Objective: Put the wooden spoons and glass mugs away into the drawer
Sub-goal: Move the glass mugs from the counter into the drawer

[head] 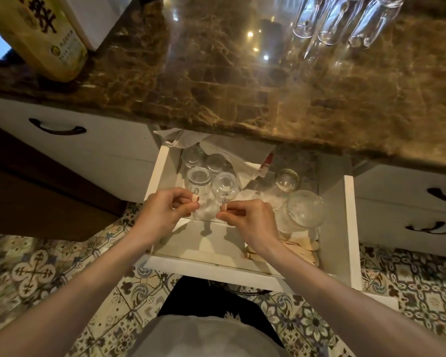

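- Two clear glass mugs, left (198,180) and right (225,188), upright and side by side in the open white wooden drawer (349,228) – each held by its small handle at the near side, which keeps the hands clear of the glass walls and lets both go down together.
- Left hand (162,212): thumb and forefinger pinching the left mug's handle, other fingers curled in.
- Right hand (250,220): the same pinch on the right mug's handle. Whether either mug's base already rests on the drawer floor cannot be told.
- Two more clear glass mugs (206,159) just behind, forming a block at the drawer's left – likely so rows pack tight.
- Small clear round jar (286,179) and large clear glass bowl-shaped vessel (304,211) at the right side, apart from the mugs.
- Pale wooden spoons (296,249), lying flat in the near right corner, partly under the right wrist – stowed.
- Three tall clear glasses (345,19) on the brown marble countertop (216,73); their type is unclear.
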Available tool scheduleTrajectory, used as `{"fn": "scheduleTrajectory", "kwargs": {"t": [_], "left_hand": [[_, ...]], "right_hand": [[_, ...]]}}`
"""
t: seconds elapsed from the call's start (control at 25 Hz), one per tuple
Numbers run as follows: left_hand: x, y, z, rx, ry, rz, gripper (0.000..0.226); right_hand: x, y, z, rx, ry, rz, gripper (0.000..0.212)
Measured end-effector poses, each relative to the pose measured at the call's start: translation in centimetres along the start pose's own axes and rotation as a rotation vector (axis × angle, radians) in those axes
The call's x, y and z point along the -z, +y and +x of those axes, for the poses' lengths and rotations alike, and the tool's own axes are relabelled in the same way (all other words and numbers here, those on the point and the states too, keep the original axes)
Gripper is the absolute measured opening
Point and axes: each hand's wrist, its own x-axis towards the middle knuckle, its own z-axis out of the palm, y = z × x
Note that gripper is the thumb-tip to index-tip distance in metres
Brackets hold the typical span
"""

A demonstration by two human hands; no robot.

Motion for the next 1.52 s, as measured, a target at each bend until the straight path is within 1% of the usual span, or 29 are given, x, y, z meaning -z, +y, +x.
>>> {"fn": "scheduleTrajectory", "kwargs": {"t": [0.08, 0.24, 0.28, 0.36, 0.4, 0.48, 0.6, 0.72, 0.84, 0.92, 1.04, 1.16, 1.24, 1.36, 1.44, 1.52], "left_hand": [[0.0, -0.2, 0.6, -0.008, -0.024, 0.161, 0.014], [-0.5, -0.6, 1.9, 0.011, -0.052, 0.333, 0.01], [-0.8, -0.9, 2.1, 0.022, -0.065, 0.33, 0.01], [-1.4, -1.3, 2.2, 0.077, -0.068, 0.236, 0.01], [-1.7, -1.5, 2.2, 0.079, -0.061, 0.24, 0.01], [-1.9, -1.9, 2.3, 0.029, -0.041, 0.341, 0.009], [-1.8, -2.3, 2.2, 0.08, -0.049, 0.243, 0.012], [-1.9, -2.4, 2.3, 0.15, -0.042, 0.242, 0.01], [-2.6, -2.5, 2.5, 0.265, -0.045, 0.243, 0.011], [-3.0, -2.7, 2.5, 0.349, -0.049, 0.162, 0.013], [-2.9, -2.8, 2.5, 0.498, -0.106, 0.012, 0.025], [-2.7, -2.7, 2.9, 0.647, -0.132, -0.126, 0.024], [-2.9, -2.5, 3.2, 0.657, -0.16, -0.2, 0.027], [-3.1, -2.0, 3.3, 0.65, -0.159, -0.232, 0.028], [-3.1, -1.9, 3.2, 0.644, -0.168, -0.221, 0.025], [-3.0, -1.9, 3.1, 0.646, -0.19, -0.201, 0.016]], "right_hand": [[-0.6, 0.6, 0.6, -0.046, -0.051, -0.008, 0.011], [-1.4, 2.2, 2.0, -0.058, -0.117, -0.066, 0.006], [-1.6, 2.6, 2.2, -0.082, -0.125, -0.056, 0.007], [-2.1, 3.3, 2.4, -0.126, -0.148, -0.014, 0.009], [-2.3, 3.6, 2.4, -0.139, -0.148, 0.008, 0.009], [-2.8, 4.0, 2.4, -0.128, -0.145, 0.043, 0.008], [-3.5, 4.1, 2.3, -0.096, -0.146, 0.065, 0.009], [-4.0, 4.1, 2.4, -0.136, -0.147, 0.148, 0.011], [-4.3, 4.0, 2.7, -0.164, -0.147, 0.183, 0.009], [-4.5, 3.8, 2.7, -0.184, -0.143, 0.22, 0.009], [-4.8, 3.6, 2.6, -0.181, -0.156, 0.218, 0.013], [-5.2, 3.4, 2.8, -0.194, -0.184, 0.24, 0.009], [-5.4, 3.1, 3.0, -0.213, -0.192, 0.245, 0.009], [-6.0, 2.9, 3.4, -0.268, -0.194, 0.223, 0.019], [-6.2, 2.8, 3.7, -0.301, -0.19, 0.189, 0.02], [-6.3, 2.8, 3.7, -0.311, -0.19, 0.16, 0.014]]}}
